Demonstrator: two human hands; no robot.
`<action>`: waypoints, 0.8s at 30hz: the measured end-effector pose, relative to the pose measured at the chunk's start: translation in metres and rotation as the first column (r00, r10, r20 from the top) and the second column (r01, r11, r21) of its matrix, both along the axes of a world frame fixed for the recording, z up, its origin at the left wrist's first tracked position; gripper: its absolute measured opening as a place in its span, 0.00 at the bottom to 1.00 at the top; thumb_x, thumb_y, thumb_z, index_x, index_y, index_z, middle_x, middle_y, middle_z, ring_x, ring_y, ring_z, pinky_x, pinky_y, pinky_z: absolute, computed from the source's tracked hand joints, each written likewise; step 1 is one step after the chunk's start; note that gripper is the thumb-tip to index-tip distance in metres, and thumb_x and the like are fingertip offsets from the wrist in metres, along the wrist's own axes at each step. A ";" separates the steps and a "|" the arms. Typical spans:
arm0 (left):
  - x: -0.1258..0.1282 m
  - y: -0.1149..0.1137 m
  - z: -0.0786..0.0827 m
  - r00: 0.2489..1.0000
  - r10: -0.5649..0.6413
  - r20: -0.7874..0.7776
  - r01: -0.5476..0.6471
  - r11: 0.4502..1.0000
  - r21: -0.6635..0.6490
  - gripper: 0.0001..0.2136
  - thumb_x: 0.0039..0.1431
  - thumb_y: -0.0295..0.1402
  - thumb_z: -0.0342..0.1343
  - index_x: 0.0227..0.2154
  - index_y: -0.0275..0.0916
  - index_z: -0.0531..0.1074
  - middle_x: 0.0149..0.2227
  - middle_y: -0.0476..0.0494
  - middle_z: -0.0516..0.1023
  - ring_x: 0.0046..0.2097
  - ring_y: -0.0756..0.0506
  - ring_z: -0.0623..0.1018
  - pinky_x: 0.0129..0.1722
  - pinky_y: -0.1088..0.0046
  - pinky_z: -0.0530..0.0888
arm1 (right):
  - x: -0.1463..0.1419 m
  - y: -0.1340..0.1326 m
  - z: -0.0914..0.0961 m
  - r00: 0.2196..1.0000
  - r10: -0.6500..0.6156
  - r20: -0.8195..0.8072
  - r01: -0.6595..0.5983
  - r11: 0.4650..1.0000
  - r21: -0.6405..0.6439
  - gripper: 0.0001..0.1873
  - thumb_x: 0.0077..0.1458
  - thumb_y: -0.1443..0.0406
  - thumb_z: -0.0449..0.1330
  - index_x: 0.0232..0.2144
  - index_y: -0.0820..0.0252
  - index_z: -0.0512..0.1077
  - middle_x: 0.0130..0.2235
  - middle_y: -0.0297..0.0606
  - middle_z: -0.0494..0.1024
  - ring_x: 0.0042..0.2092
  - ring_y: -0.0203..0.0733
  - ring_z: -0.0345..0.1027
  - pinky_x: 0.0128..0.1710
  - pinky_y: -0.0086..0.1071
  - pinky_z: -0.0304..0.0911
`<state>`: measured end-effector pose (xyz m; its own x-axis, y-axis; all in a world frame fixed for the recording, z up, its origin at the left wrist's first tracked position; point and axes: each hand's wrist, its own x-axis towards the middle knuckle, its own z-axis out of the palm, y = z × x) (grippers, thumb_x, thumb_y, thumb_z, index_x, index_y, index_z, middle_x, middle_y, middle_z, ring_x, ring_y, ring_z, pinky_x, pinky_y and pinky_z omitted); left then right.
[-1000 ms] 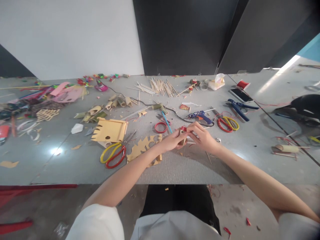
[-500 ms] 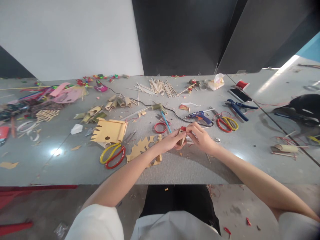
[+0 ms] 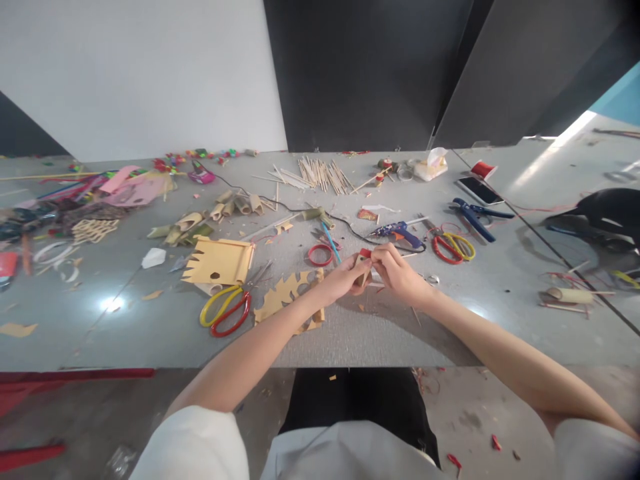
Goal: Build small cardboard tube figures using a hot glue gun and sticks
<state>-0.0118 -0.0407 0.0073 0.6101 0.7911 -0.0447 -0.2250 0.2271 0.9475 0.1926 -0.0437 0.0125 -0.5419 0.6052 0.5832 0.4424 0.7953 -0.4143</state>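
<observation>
**Two hands, one little tube**

The left hand (image 3: 344, 280) is curled around a small tan tube (image 3: 363, 269) and holds it from the left side. The right hand (image 3: 400, 275) comes in from the other side. Its fingertips pinch the tube near the top. Both hands are closed on the tube, so neither one is nearer. The tube sits right between them, straight out in front of the person's middle.

The tube stands almost straight up and leans just a little. Its top end is red and points away from the person. The left fingers hide part of the bottom end. I cannot tell if the bottom touches the table (image 3: 350, 333) or hangs just over it.

Just past the left hand lie a red ring (image 3: 321, 254) and a thin blue stick (image 3: 331, 243). Just past the right hand lies a blue glue gun (image 3: 400, 232). Farther right is a pair of red and yellow scissors (image 3: 454, 247). Beside the left arm lies a jagged card shape (image 3: 285, 293), and a second pair of scissors, the left scissors (image 3: 225, 308), lies next to that. Well back on the table is a heap of sticks (image 3: 323, 175).
</observation>
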 end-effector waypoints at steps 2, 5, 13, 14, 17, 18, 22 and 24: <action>0.001 0.000 -0.001 1.000 0.000 0.018 0.000 1.000 -0.004 0.23 0.65 0.56 0.62 0.36 0.42 0.60 0.25 0.57 0.64 0.21 0.56 0.54 0.22 0.76 0.52 | -0.001 0.000 0.000 1.000 0.000 0.000 0.000 1.000 0.016 0.09 0.77 0.67 0.47 0.51 0.53 0.65 0.48 0.46 0.70 0.50 0.48 0.70 0.53 0.45 0.73; 0.002 -0.001 -0.001 0.999 0.003 0.033 -0.002 1.000 -0.011 0.23 0.66 0.55 0.62 0.37 0.43 0.61 0.25 0.57 0.65 0.21 0.56 0.53 0.21 0.77 0.52 | -0.001 0.001 0.001 1.000 0.008 0.002 -0.008 1.000 0.019 0.09 0.77 0.67 0.46 0.51 0.53 0.65 0.49 0.46 0.71 0.51 0.48 0.71 0.54 0.45 0.74; 0.000 0.004 0.004 0.994 0.097 0.051 -0.091 0.991 -0.100 0.24 0.64 0.56 0.62 0.34 0.42 0.62 0.24 0.56 0.65 0.19 0.56 0.54 0.20 0.78 0.52 | 0.010 0.003 0.003 0.986 0.091 0.140 -0.097 0.995 0.032 0.10 0.76 0.67 0.48 0.50 0.54 0.68 0.48 0.45 0.73 0.50 0.47 0.71 0.52 0.43 0.74; -0.004 0.009 0.007 0.986 0.151 0.066 -0.143 0.982 -0.122 0.25 0.64 0.58 0.61 0.31 0.42 0.61 0.23 0.56 0.64 0.19 0.57 0.54 0.20 0.78 0.51 | 0.010 0.000 0.004 0.975 0.132 0.180 -0.140 0.990 0.033 0.11 0.76 0.68 0.48 0.49 0.53 0.69 0.47 0.44 0.74 0.49 0.47 0.71 0.51 0.42 0.74; -0.020 0.022 0.016 0.947 0.295 0.123 -0.286 0.954 -0.086 0.25 0.65 0.57 0.61 0.31 0.41 0.61 0.24 0.55 0.65 0.19 0.58 0.52 0.20 0.78 0.48 | 0.009 -0.008 0.010 0.933 0.234 0.273 -0.250 0.968 0.023 0.14 0.76 0.69 0.48 0.47 0.52 0.73 0.46 0.41 0.77 0.48 0.46 0.73 0.49 0.41 0.74; -0.024 0.025 0.018 0.947 0.292 0.131 -0.281 0.955 -0.095 0.24 0.65 0.56 0.62 0.32 0.41 0.62 0.24 0.55 0.65 0.19 0.58 0.52 0.20 0.78 0.48 | 0.010 -0.009 0.012 0.931 0.238 0.278 -0.255 0.967 0.025 0.14 0.75 0.69 0.49 0.48 0.52 0.74 0.47 0.41 0.78 0.48 0.45 0.73 0.49 0.40 0.74; -0.024 0.024 0.017 0.954 0.256 0.153 -0.244 0.965 -0.097 0.24 0.64 0.56 0.63 0.34 0.41 0.63 0.26 0.55 0.68 0.19 0.58 0.54 0.20 0.79 0.51 | 0.031 0.004 0.025 0.963 0.095 0.251 -0.116 0.991 0.071 0.13 0.76 0.66 0.51 0.50 0.54 0.76 0.49 0.44 0.80 0.50 0.48 0.76 0.51 0.42 0.74; -0.019 0.020 0.013 0.963 0.220 0.154 -0.205 0.973 -0.106 0.24 0.64 0.56 0.63 0.35 0.41 0.63 0.26 0.55 0.68 0.19 0.58 0.54 0.20 0.79 0.52 | 0.049 0.016 0.031 0.955 -0.035 0.296 0.008 0.996 0.091 0.15 0.76 0.65 0.49 0.50 0.55 0.76 0.49 0.45 0.81 0.51 0.50 0.77 0.51 0.44 0.72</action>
<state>-0.0309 -0.0211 0.0198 0.4329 0.9008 -0.0337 -0.4274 0.2380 0.8722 0.2419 -0.0275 0.0436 -0.6859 0.5723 0.4495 0.5524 0.8115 -0.1905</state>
